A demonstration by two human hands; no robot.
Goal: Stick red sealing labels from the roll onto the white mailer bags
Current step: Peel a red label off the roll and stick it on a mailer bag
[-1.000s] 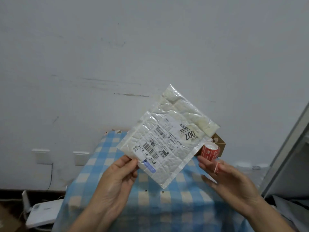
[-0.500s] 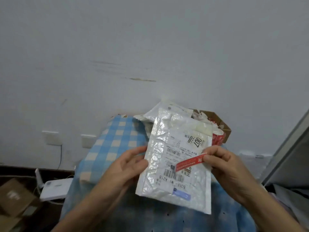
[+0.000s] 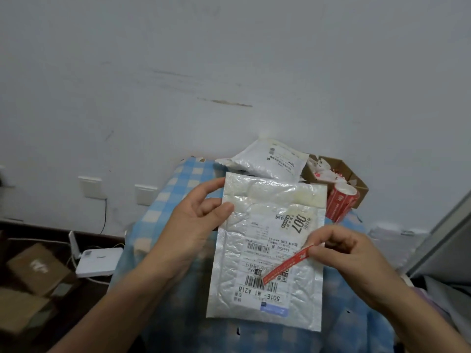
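A white bubble mailer bag [image 3: 265, 253] with a printed shipping label lies upright over the blue checked cloth. My left hand [image 3: 196, 222] grips its upper left edge, thumb on top. My right hand [image 3: 346, 253] pinches one end of a long red sealing label [image 3: 285, 266], which slants down-left across the bag's printed label. The red label roll [image 3: 341, 202] stands behind the bag's upper right corner. Another white mailer bag [image 3: 270, 161] lies further back.
A blue-and-white checked cloth [image 3: 168, 200] covers the table. A brown cardboard box [image 3: 339, 174] with red-and-white scraps sits at the back right. A white router [image 3: 98, 261] and cardboard boxes [image 3: 33, 271] are on the floor at the left. A grey panel [image 3: 443, 238] stands at right.
The bag has come down from a raised tilt to lie flat in front of me. My right hand has taken a red label and brought it over the bag's face.
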